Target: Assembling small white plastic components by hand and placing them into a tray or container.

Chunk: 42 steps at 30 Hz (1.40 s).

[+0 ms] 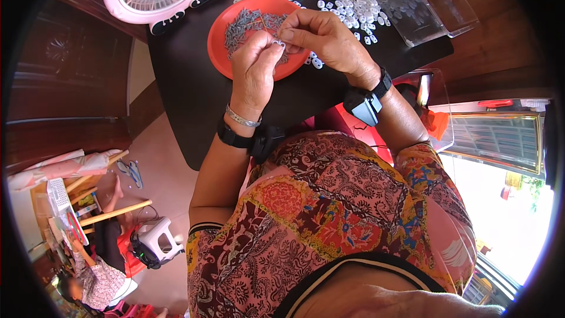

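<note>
In the head view, an orange-red plate [215, 41] heaped with small grey pieces [237, 28] is seen just short of twelve o'clock, on a dark bench [188, 88]. A small white piece [279, 43] is held above the plate, toward its four o'clock. It is gripped between the thumb and fingers of the left hand [254, 69], closed with hardly any gap. The fingers of the right hand [326, 38] are pinched together just beside it; whether anything is held there cannot be told.

The step is judged to be fine two-handed work on the white piece. It is best done with a firm but light left grip, so that the piece is not tipped, and with its upper face left uncovered by the thumb. Small movements are better made from the right fingertips than from the wrist. If the work is held low over the plate, a dropped bit should be caught there, away from the loose white pieces [356, 7] at one o'clock.

The left forearm is pointed toward half past twelve, the wrist nearly straight. The right forearm is aimed near eleven o'clock, with the hand turned in toward ten.
</note>
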Tool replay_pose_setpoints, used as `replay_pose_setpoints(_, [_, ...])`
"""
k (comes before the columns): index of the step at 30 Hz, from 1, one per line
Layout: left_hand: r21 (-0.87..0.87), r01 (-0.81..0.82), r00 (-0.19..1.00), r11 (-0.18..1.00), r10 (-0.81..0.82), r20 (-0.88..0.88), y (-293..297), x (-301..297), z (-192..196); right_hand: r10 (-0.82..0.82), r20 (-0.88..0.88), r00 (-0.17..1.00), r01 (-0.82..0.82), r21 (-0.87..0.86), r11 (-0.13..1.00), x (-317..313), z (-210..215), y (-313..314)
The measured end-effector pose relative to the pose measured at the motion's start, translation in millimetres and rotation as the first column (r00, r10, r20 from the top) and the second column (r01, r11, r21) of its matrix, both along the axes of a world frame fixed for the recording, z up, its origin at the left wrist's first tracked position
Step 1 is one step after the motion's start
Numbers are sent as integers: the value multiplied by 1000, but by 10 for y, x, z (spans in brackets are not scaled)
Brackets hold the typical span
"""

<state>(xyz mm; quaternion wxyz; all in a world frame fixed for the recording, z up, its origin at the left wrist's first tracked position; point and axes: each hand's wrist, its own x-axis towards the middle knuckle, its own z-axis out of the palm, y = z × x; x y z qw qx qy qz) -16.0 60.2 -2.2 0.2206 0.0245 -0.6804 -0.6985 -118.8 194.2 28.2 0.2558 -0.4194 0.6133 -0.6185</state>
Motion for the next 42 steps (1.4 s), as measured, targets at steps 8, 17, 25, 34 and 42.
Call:
replay_pose_setpoints(8, [-32, 0, 1000, 999, 1, 21, 4, -5, 2, -41, -117, 992, 39, -14, 999, -49, -60, 1])
replay_pose_setpoints(17, [-126, -19, 1000, 992, 18, -7, -8, -7, -15, -61, -222, 973, 60, -11, 998, -61, -64, 10])
replay_pose_setpoints(25, [-125, -18, 1000, 992, 19, 6, -5, -14, -27, -15, -167, 986, 38, 139, 990, -63, 2, 49])
replay_pose_setpoints(34, [-143, -11, 1000, 990, 13, 15, -9, -24, -41, -19, -252, 968, 55, 135, 989, -40, 44, 71])
replay_pose_setpoints(42, [-262, -27, 999, 965, 21, -24, 26, -33, -77, -7, -458, 889, 103, 186, 977, -32, 78, 91])
